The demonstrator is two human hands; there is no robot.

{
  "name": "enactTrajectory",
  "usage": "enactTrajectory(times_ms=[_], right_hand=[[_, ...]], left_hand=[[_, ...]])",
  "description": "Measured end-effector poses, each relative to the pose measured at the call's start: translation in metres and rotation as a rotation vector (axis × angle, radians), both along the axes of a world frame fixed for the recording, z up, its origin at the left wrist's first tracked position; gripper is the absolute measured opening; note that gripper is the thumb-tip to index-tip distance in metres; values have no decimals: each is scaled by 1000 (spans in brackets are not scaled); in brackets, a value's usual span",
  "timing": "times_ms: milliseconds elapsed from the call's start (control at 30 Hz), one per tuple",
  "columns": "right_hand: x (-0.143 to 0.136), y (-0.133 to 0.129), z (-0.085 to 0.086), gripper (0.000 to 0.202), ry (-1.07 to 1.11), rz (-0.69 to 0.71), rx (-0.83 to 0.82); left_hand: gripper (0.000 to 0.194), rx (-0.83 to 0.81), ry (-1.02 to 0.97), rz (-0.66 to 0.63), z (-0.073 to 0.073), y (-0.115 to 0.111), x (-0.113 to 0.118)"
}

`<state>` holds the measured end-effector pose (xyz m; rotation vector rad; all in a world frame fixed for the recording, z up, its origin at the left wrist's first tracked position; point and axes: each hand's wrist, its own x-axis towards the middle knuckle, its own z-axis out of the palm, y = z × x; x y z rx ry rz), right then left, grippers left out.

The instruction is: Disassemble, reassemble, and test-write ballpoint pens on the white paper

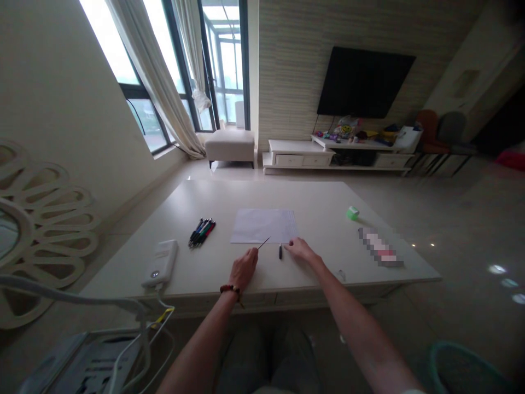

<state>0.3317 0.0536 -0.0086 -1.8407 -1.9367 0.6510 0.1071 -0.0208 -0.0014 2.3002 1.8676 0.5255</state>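
Note:
My left hand (245, 267) is closed around the end of a thin dark pen refill (264, 242), which slants up to the right over the lower edge of the white paper (262, 225). Between my hands a short black pen barrel (280, 251) lies on the white table (197, 197). Just right of it is my right hand (301, 249), its fingers drawn together near the paper's lower right corner. Whatever those fingertips may hold is too small to make out. A bundle of several pens (202, 232) rests left of the paper.
On the table's left stands a white power bank (162, 262) with a cable running off the front edge. A green-and-white small container (353, 213) and a blurred-out box (380, 247) lie on the right. A teal basket (463, 366) sits on the floor.

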Motion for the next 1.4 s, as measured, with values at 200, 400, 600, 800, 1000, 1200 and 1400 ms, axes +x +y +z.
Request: enactTrajectory(times_ms=[200, 400, 600, 800, 1000, 1200, 1400], right_hand=[[17, 0, 7, 34, 173, -51, -4], [-40, -38, 6, 40, 728, 94, 12], [-99, -47, 8, 35, 902, 20, 120], [-24, -18, 22, 32, 623, -241, 251], [22, -24, 2, 19, -99, -100, 46], [16, -30, -1, 27, -213, -101, 38], [62, -55, -16, 31, -183, -307, 214]], left_hand=[[28, 13, -4, -19, -1, 1, 0], [27, -37, 3, -31, 4, -1, 1], [25, -17, -35, -43, 5, -4, 1], [28, 24, -43, -41, -1, 0, 0], [31, 3, -45, 15, 0, 1, 1], [29, 13, -64, 36, -2, 1, 1], [32, 84, -281, 200, -8, 10, -5]])
